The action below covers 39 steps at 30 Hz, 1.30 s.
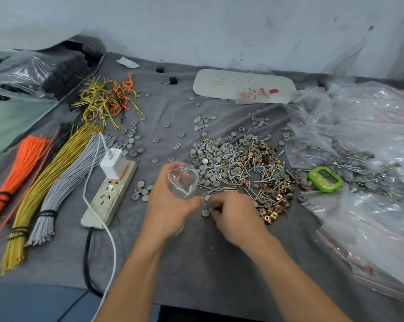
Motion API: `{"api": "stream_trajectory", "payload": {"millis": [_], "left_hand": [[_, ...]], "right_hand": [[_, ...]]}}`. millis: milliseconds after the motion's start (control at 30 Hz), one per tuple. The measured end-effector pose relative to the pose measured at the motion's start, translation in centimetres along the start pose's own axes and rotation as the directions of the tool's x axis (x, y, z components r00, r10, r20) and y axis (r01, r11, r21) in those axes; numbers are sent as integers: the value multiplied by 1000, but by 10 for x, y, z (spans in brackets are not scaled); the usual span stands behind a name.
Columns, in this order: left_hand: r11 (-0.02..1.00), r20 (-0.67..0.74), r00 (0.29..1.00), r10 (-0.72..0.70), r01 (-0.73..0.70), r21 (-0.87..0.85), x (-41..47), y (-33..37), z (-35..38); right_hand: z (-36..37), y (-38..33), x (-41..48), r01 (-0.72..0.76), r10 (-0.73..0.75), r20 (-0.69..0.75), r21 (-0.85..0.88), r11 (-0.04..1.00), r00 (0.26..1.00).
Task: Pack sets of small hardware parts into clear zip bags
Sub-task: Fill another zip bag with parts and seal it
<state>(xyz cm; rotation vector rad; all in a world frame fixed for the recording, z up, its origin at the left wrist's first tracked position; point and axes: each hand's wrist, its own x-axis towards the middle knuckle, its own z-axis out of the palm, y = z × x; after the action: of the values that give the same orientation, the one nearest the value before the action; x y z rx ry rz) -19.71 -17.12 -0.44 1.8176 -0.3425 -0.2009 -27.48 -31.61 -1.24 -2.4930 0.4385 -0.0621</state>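
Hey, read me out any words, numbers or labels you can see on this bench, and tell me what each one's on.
Nothing reads cleanly.
White sheet: faint handwritten letters, not legible.
Printed bag at its right end: red print, too small and blurred.
Green timer: display digits blurred.
Zip bag in the left hand: no print visible.

head cam, my only feed: worn on the person's head | faces forward and steeply down across the grey cloth (208, 263) | close in: left hand (170, 205) and right hand (235, 217) come in from the bottom edge to just below centre | far wall (219, 24) fills the top strip | I read it as wide-angle, edges bend
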Motion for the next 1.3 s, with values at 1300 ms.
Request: {"api": "stream_trajectory", "payload": {"millis": [1300], "left_hand": [[825, -42, 912, 409, -350, 443, 2, 9, 2]], "right_hand": [[-11, 29, -7, -189, 129, -245, -237, 953, 961]]}}
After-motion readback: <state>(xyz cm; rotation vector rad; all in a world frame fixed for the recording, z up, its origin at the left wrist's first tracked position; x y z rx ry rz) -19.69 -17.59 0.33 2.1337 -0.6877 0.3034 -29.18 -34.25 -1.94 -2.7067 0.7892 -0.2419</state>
